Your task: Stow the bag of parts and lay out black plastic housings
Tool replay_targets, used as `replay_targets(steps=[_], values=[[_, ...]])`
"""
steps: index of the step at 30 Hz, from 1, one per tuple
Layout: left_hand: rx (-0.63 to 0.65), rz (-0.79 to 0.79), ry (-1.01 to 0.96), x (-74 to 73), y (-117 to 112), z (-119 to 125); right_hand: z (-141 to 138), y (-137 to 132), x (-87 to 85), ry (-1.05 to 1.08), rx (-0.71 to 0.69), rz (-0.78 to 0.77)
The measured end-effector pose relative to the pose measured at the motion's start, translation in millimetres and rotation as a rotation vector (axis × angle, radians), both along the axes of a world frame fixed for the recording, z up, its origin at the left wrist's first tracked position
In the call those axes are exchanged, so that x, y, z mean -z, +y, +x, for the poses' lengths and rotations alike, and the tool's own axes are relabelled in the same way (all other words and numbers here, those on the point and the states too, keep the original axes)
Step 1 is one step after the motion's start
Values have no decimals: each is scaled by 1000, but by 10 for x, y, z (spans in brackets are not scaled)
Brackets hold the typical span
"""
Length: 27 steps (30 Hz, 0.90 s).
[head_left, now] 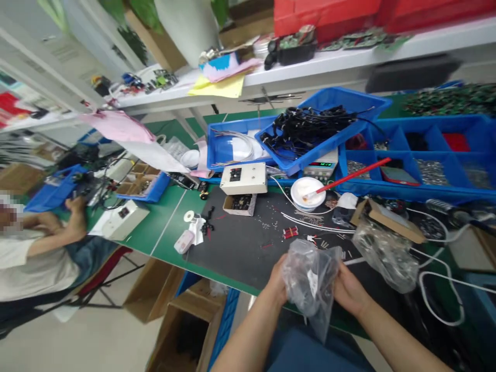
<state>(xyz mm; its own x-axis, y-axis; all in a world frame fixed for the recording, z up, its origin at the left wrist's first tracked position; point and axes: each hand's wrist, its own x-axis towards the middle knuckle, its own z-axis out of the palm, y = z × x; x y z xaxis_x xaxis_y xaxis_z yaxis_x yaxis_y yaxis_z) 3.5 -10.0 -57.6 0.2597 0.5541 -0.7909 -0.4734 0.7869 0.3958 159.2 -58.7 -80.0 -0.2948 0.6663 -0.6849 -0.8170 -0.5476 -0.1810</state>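
Gripping a clear plastic bag [310, 281] of small dark parts, the left hand [278, 287] and right hand [349, 292] hold it above the worktop [236, 248], fingers closed on its sides. Opening it looks like the step in hand; that calls for parting the bag's mouth.

Bare forearms, blue trousers [310, 351]

Plastic bag [310, 281] hides both hands' fingertips — its contents blurred; co-worker [34, 253] cut off left.
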Motion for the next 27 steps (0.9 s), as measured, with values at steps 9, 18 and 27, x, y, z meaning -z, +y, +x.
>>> replay_targets(steps=[9,18,27], values=[[3,259,94,-155,122,-661,-554,339,4,-79,151,-50],[266,396,199,-263,692,-1288,-1197,744,-382,-277,480,92],[207,486,205,-548,1028,-1211,-1056,675,-774,-336,697,206]])
